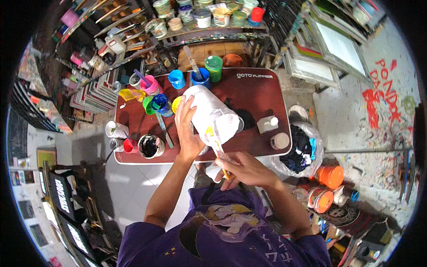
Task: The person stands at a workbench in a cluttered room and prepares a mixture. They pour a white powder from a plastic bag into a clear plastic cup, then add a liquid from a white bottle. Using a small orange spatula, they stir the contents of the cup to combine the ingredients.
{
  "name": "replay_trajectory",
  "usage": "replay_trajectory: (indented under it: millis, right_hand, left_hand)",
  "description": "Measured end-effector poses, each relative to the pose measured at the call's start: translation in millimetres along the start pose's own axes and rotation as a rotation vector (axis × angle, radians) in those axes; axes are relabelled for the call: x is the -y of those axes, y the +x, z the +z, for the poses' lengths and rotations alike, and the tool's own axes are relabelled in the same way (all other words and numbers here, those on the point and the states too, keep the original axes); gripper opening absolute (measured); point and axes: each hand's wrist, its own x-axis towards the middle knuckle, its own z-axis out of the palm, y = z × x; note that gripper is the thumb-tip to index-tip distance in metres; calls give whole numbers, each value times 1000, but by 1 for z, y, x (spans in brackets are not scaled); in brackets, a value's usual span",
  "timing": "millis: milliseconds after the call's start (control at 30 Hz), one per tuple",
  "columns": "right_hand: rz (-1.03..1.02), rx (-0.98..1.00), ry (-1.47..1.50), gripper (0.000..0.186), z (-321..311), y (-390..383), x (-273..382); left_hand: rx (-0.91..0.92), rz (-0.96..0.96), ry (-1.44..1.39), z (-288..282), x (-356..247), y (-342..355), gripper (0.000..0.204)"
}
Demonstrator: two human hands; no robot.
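A large white plastic tub [205, 104] is tipped toward me above the table, its lower end thick with white paint. My left hand [187, 129] grips it along its left side. In my right hand [244, 169] is a paint-smeared stirring stick [215, 141] with an orange-yellow lower end, its upper tip against the tub's paint-covered end, where a yellow smear shows. Partly hidden under the tub and my left wrist is a small container [203, 151]. Close to my left fingers stands a yellow cup [176, 105], partly covered by them.
The dark red table [262, 107] bears blue cups [176, 79], a green cup [213, 67], a pink cup [151, 84], a black-paint tub [151, 146], a spatula [164, 130] and a white bottle [267, 124]. A lined bin [299, 150] stands right; paint tubs [203, 18] line the back shelf.
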Motion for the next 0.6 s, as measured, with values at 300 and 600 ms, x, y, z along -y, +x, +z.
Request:
replay_trajectory:
  millis: [300, 600]
  right_hand:
    - [-438, -349, -656, 36, -34, -70, -26]
    - [-229, -375, -482, 35, -63, -142, -68]
  left_hand:
    - [186, -186, 54, 18, -12, -10, 100]
    - [222, -492, -137, 48, -51, -49, 99]
